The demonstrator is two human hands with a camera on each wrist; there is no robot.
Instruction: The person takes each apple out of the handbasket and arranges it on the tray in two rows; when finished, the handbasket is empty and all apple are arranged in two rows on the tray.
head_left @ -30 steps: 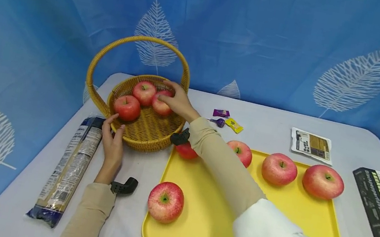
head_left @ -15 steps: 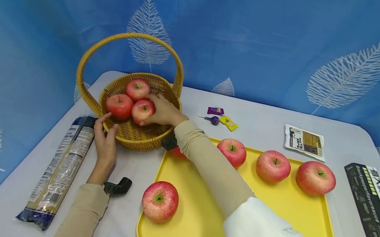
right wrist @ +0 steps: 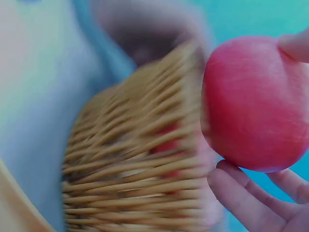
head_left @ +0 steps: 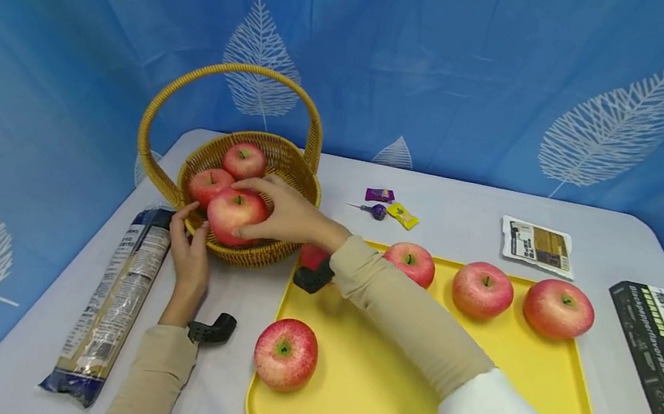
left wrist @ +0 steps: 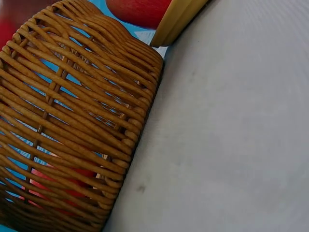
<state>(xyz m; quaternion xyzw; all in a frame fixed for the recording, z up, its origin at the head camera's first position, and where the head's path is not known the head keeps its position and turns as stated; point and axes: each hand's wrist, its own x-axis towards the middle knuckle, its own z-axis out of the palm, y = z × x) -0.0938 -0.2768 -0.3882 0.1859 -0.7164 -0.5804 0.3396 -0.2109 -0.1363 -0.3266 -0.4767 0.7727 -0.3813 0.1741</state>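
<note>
In the head view, my right hand (head_left: 292, 214) holds a red apple (head_left: 232, 217) at the near side of the wicker basket (head_left: 271, 259). Thumb and fingers lie on either side of this apple, which also shows in the right wrist view at the basket's rim. Two more apples, one paler red (head_left: 244, 160) and one deeper red (head_left: 208, 182), sit farther back in the basket. My left hand (head_left: 190, 268) rests at the near left rim, fingers extended along it. The left wrist view shows the woven wall but none of my left fingers.
A yellow tray (head_left: 366, 401) bears several apples, including one at its left edge (head_left: 285, 354). A long noodle pack (head_left: 110, 306) lies left of the basket. Candies (head_left: 378, 211) lie behind the tray; a white-and-brown pouch (head_left: 537, 247) and black pasta box (head_left: 663, 382) are right.
My right hand first moved the apple left within the basket, then brought it up and nearer, so it looks larger. My left hand has stayed at the rim. The view shifted slightly.
</note>
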